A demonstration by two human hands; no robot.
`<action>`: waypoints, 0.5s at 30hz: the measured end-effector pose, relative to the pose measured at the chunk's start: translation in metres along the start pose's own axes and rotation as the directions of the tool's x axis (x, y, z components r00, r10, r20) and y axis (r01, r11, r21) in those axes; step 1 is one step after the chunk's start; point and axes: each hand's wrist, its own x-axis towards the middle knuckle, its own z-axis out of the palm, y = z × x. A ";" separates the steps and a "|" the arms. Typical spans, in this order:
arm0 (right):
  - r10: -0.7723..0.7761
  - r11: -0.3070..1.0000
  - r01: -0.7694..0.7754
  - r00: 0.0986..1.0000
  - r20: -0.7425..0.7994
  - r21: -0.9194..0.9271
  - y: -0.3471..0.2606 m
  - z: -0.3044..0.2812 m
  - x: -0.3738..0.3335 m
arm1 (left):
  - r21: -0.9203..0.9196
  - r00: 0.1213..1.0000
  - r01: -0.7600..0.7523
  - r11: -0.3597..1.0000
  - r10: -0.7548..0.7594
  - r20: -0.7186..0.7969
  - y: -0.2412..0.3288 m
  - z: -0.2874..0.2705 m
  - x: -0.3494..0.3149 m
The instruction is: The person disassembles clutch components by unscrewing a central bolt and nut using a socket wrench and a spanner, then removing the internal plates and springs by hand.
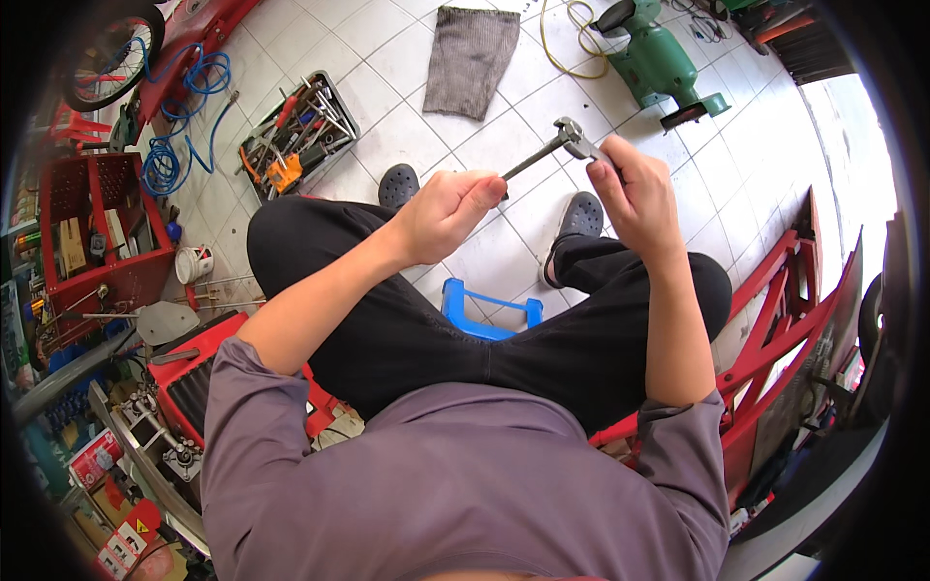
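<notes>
My left hand [448, 215] is closed around the lower end of a thin dark metal rod [532, 162], which slants up to the right. In my right hand [639, 198] is an adjustable wrench [575, 141], gripped by its handle. The wrench's head meets the upper end of the rod; whether its jaws clamp the rod is too small to tell. Both tools are held up in front of my knees, over the tiled floor. My fingers hide most of the wrench handle and the rod's lower end.
A tray of hand tools [334, 92] lies ahead on the left, near a coiled blue hose [167, 167]. Farther ahead are a grey cloth [472, 60] and a green bench grinder [659, 66]. A blue stool [453, 305] shows between my legs; a red metal frame [775, 339] stands at right.
</notes>
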 end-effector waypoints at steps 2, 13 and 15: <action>-0.083 0.996 0.082 0.996 -0.029 -0.021 0.007 0.001 -0.001 | -0.072 1.000 -0.001 0.997 0.003 0.029 -0.001 0.005 0.000; -0.214 0.975 0.217 0.974 -0.071 0.040 -0.003 0.001 0.007 | -0.074 0.996 -0.059 0.995 0.064 0.057 0.023 0.006 0.000; -0.113 0.990 0.117 0.992 -0.051 0.083 -0.007 0.005 0.004 | -0.112 0.999 0.008 0.994 -0.005 0.034 0.021 0.001 0.002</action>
